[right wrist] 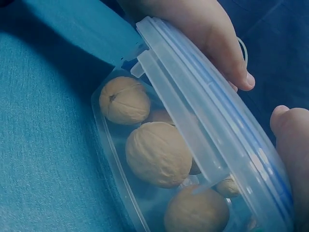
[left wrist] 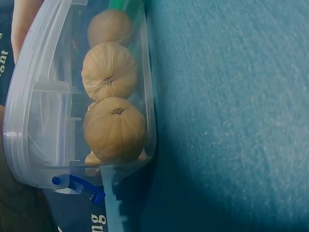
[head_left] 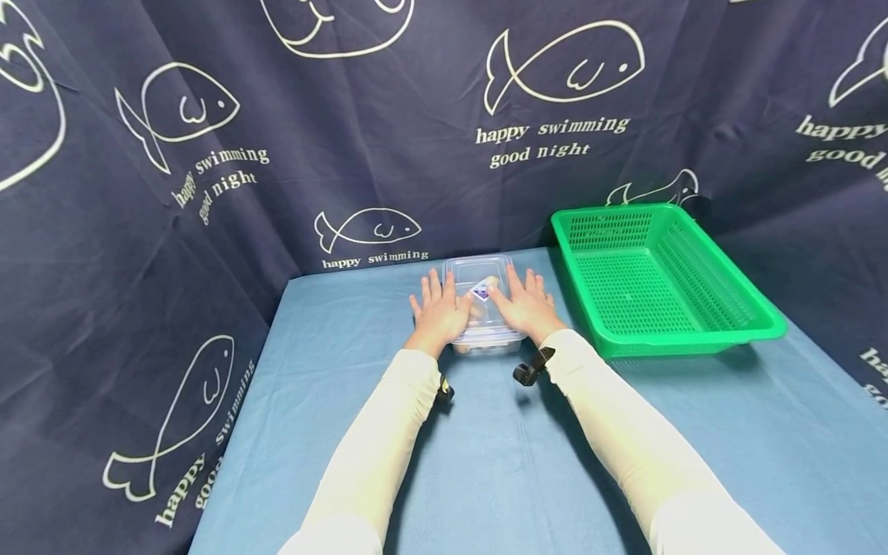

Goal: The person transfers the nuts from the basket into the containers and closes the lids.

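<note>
A clear plastic food container with a lid and a small label sits near the far edge of the table. Inside are several walnuts, seen through the wall in both wrist views. My left hand rests on the left side of the lid with its fingers spread. On the right side lies my right hand, its fingers also extended. Both thumbs reach inward over the lid. A blue clip shows at a corner of the container in the left wrist view.
To the right stands a green plastic basket with slotted walls. Blue cloth covers the table. A dark curtain with fish drawings hangs behind and at the sides. Each wrist wears a small black camera mount.
</note>
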Demonstrator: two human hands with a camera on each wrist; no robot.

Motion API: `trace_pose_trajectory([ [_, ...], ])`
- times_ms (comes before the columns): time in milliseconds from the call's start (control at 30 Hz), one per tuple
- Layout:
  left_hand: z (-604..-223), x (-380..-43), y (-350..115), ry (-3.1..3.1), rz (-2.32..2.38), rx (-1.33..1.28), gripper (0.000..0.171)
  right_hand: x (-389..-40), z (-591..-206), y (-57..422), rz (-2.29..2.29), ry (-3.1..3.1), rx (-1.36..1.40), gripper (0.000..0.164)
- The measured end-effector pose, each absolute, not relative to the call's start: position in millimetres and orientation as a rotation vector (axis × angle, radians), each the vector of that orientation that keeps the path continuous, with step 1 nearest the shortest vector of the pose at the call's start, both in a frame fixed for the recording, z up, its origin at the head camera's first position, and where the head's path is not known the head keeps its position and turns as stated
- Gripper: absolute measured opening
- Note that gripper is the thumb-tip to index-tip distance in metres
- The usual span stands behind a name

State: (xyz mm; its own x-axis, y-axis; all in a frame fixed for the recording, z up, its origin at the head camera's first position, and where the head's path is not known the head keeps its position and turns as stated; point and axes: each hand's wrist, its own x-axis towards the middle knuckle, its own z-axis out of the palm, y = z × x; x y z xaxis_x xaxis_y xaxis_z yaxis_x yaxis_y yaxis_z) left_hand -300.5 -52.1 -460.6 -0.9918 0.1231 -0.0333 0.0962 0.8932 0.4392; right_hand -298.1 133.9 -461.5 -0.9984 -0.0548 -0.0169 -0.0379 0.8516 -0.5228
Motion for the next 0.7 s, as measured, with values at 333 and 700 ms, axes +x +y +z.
trace_pose_trajectory([
  [333, -459.7, -297.3, -55.7, 2.957, 0.905, 0.205, 0.070, -297.7, -465.0, 135.6, -1.061, 2.916, -0.101, 0.079],
  [700, -460.7, -303.1, -58.2, 2.953, 0.738, 0.192, 0.071, -297.7, -463.4, 138.0, -1.100, 2.894, -0.133, 0.078],
])
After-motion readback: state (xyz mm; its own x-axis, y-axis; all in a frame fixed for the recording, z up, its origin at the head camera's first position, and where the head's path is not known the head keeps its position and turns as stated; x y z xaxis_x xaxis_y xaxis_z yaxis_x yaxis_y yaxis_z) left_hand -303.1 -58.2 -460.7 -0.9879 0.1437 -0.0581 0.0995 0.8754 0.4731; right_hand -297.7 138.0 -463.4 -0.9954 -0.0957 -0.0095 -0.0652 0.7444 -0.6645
